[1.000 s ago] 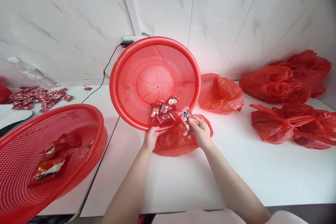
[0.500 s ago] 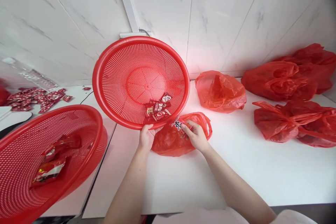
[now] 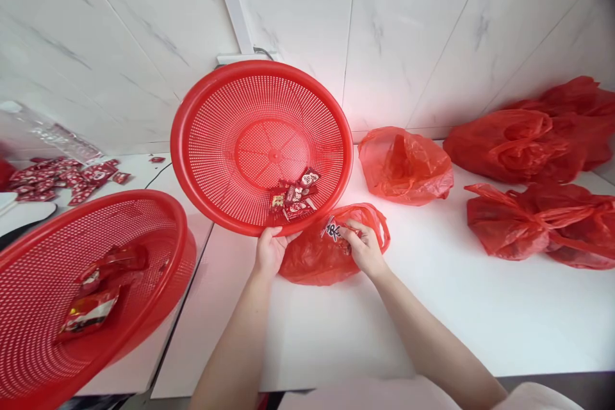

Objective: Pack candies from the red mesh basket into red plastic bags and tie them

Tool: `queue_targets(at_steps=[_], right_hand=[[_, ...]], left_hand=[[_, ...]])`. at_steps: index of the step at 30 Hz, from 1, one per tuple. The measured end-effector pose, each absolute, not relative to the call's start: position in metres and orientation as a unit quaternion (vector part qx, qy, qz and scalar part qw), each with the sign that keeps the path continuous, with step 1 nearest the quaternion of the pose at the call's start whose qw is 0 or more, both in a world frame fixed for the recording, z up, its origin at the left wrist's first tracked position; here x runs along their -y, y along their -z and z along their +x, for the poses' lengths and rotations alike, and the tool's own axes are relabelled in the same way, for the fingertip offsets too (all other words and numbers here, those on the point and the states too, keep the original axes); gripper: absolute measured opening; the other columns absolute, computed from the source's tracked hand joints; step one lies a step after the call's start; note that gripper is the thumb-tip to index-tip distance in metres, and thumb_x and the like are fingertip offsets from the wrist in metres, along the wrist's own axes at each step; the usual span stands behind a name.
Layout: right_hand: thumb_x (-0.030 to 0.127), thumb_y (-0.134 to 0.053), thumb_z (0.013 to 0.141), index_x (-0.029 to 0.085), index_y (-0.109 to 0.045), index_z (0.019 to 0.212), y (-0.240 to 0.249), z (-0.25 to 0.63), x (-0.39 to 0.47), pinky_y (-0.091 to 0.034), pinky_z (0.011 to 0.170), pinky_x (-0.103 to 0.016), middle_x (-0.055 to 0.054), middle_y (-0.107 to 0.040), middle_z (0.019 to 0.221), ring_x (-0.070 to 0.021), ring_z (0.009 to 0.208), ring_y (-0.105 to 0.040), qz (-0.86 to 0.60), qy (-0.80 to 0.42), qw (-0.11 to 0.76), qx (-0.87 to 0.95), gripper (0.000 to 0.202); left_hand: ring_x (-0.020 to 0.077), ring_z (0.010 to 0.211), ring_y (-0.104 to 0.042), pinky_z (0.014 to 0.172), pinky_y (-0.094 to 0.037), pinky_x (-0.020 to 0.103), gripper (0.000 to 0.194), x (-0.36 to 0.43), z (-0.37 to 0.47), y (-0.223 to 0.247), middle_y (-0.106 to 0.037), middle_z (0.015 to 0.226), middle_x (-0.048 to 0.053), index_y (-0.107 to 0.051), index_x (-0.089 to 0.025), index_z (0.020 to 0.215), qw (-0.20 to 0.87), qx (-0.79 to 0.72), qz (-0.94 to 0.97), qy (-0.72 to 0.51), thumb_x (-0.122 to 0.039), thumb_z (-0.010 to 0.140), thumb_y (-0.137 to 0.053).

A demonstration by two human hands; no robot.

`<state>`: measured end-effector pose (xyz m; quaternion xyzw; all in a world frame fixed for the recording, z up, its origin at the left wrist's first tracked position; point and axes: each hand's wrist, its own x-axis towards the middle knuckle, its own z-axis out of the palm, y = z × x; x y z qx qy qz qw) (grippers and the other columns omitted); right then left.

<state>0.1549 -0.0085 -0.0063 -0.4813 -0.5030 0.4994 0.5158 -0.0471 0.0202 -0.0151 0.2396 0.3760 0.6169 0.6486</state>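
A round red plastic basket (image 3: pixel 259 102) is tilted toward me, and my left hand (image 3: pixel 271 252) grips its near rim. Several small red snack packets (image 3: pixel 296 197) have gathered at the basket's low front side. My right hand (image 3: pixel 364 247) pinches a small packet (image 3: pixel 331 229) with a large black character on it, above the mouth of a red plastic bag (image 3: pixel 312 262). That bag lies on the white table (image 3: pixel 346 333) just under the basket's front rim. My right fingers partly hide the packet.
Another red basket (image 3: pixel 163 218) at the left holds larger packets (image 3: pixel 91 307). Behind it lie a pile of small red packets (image 3: pixel 62 179) and a clear plastic bottle (image 3: pixel 52 134). An upright red bag (image 3: pixel 406 166) and knotted red bags (image 3: pixel 509 224) stand on the right, near the tiled wall.
My right hand and its packet have shifted slightly right and down over the bag. The tilted basket has moved very little, still in my left hand.
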Motion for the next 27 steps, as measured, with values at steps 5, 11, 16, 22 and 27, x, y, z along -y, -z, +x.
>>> queue_targets(at_steps=[5, 11, 16, 22, 27], right_hand=[[0.046, -0.060, 0.083, 0.023, -0.057, 0.102, 0.006, 0.152, 0.006, -0.051, 0.053, -0.028, -0.001, -0.066, 0.081, -0.0168, 0.063, -0.065, -0.415, -0.595, 0.511, 0.461, 0.030], [0.039, -0.075, 0.070, 0.023, -0.055, 0.106, 0.008, 0.158, 0.003, -0.056, 0.065, -0.028, -0.003, -0.069, 0.093, -0.0186, 0.082, -0.068, -0.386, -0.664, 0.519, 0.376, 0.044], [0.039, -0.075, 0.071, 0.023, -0.057, 0.109, 0.007, 0.156, 0.003, -0.056, 0.081, -0.036, -0.004, -0.070, 0.100, -0.0195, 0.088, -0.067, -0.396, -0.621, 0.539, 0.408, 0.046], [0.039, -0.064, 0.082, 0.023, -0.058, 0.111, 0.004, 0.161, 0.005, -0.054, 0.087, -0.040, -0.005, -0.068, 0.104, -0.0216, 0.094, -0.066, -0.443, -0.507, 0.473, 0.567, 0.034], [0.032, -0.056, 0.088, 0.020, -0.062, 0.107, 0.006, 0.161, 0.008, -0.050, 0.088, -0.044, -0.010, -0.066, 0.104, -0.0257, 0.101, -0.061, -0.559, -0.233, 0.408, 0.683, 0.023]], left_hand=[[0.0268, 0.093, -0.067, 0.088, -0.051, 0.044, 0.030, -0.020, -0.046, 0.012, -0.073, 0.097, 0.010, -0.068, -0.012, 0.094, 0.657, -0.372, 0.244, -0.608, -0.022, 0.068, -0.056], [0.0267, 0.092, -0.067, 0.088, -0.051, 0.046, 0.033, -0.020, -0.045, 0.012, -0.073, 0.096, 0.009, -0.067, -0.013, 0.097, 0.660, -0.369, 0.234, -0.611, -0.021, 0.067, -0.056], [0.0259, 0.094, -0.067, 0.089, -0.051, 0.045, 0.031, -0.020, -0.045, 0.012, -0.073, 0.097, 0.009, -0.067, -0.014, 0.097, 0.666, -0.362, 0.239, -0.607, -0.021, 0.068, -0.057], [0.0271, 0.095, -0.066, 0.088, -0.052, 0.046, 0.031, -0.020, -0.045, 0.012, -0.073, 0.097, 0.009, -0.068, -0.014, 0.096, 0.654, -0.366, 0.250, -0.613, -0.021, 0.068, -0.058], [0.0266, 0.098, -0.065, 0.087, -0.053, 0.047, 0.026, -0.021, -0.046, 0.015, -0.073, 0.090, 0.005, -0.068, -0.016, 0.092, 0.626, -0.375, 0.257, -0.633, -0.020, 0.067, -0.060]])
